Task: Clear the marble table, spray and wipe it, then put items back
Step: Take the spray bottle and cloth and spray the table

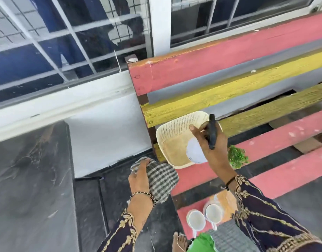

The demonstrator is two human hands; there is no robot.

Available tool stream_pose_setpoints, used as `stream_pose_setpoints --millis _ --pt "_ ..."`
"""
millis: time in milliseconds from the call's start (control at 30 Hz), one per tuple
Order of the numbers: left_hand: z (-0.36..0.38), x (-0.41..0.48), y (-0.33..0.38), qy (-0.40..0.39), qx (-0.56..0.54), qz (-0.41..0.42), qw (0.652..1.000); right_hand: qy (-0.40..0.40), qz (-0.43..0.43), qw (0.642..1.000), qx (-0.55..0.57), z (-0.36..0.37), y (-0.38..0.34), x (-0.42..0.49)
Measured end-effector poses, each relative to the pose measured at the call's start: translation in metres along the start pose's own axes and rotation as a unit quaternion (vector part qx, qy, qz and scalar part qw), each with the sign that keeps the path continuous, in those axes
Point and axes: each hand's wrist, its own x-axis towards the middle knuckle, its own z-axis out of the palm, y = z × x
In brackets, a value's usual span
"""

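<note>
My left hand (139,176) grips a grey checked cloth (161,180) just left of a red and yellow slatted bench (229,57). Over the bench seat, my right hand (210,144) holds a white spray bottle (195,151) with a black trigger head (212,131). The bottle hangs above a cream plastic basket (172,140) that sits on the seat. Beside my right wrist is a small green plant (237,158). Two white cups (204,216) stand on a red slat near me. The dark marble surface (29,179) lies at the left.
A white wall and a barred window (65,42) run behind the bench and marble. A dark stone step (109,197) lies between the marble and the bench. My foot (180,241) and some green fabric (202,242) show at the bottom edge.
</note>
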Motion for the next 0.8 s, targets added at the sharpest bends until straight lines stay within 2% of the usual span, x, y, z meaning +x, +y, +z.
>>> stream_pose_setpoints --millis 133,233,333,467,633,800 --pt "0.009 0.016 -0.003 0.007 -0.013 0.001 1.0 -0.086 0.042 0.995 0.002 0.029 0.041 0.028" --pt "0.008 0.027 -0.006 0.008 -0.018 0.0 1.0 -0.116 0.023 0.99 -0.075 0.05 0.082 0.04" --pt "0.003 0.037 -0.009 0.024 -0.028 -0.002 0.999 -0.165 -0.033 0.965 -0.199 0.063 0.113 0.046" --pt "-0.004 0.042 -0.015 0.024 -0.034 -0.004 0.999 -0.215 -0.007 0.949 -0.228 0.066 0.132 0.04" --pt "-0.013 0.037 -0.014 0.03 -0.039 0.002 0.999 -0.249 0.036 0.925 -0.285 0.055 0.131 0.031" --pt "-0.019 0.027 -0.007 0.023 -0.053 0.017 0.998 -0.233 0.057 0.916 -0.323 0.04 0.109 0.023"
